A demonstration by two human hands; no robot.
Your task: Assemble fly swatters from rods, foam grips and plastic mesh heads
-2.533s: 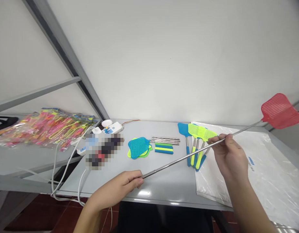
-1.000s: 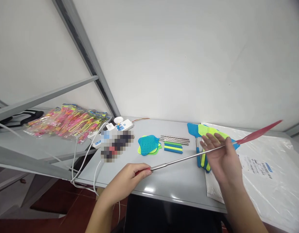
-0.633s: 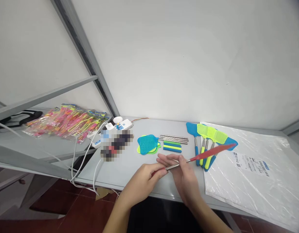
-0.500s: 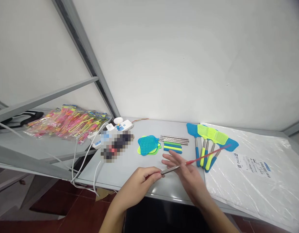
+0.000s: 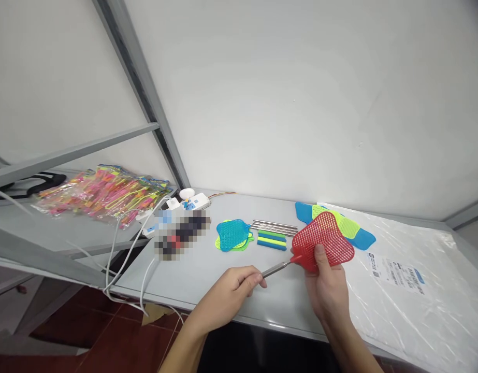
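My left hand (image 5: 236, 287) is closed around the metal rod (image 5: 276, 269) of a fly swatter. At the rod's far end is the swatter's red mesh head (image 5: 324, 239), turned flat towards me. My right hand (image 5: 328, 282) grips that head at its lower edge, thumb in front and fingers behind. Beyond my hands lie a blue swatter head (image 5: 233, 234) on top of yellow-green ones, a row of metal rods (image 5: 275, 227) and several blue and green grip sleeves (image 5: 272, 239). Blue and yellow-green swatters (image 5: 361, 239) lie fanned out behind the red head, their handles hidden.
A white plastic package (image 5: 429, 254) with a label covers the right of the grey table (image 5: 207, 261). Power strips (image 5: 196, 201) with white cables stand at the left, near a blurred-out item (image 5: 182, 235). Bagged colourful goods (image 5: 102, 194) lie on the left shelf behind a metal frame.
The red swatter head has turned from edge-on to face me. My right hand, earlier spread open beside the rod, has moved right and taken hold of the head.
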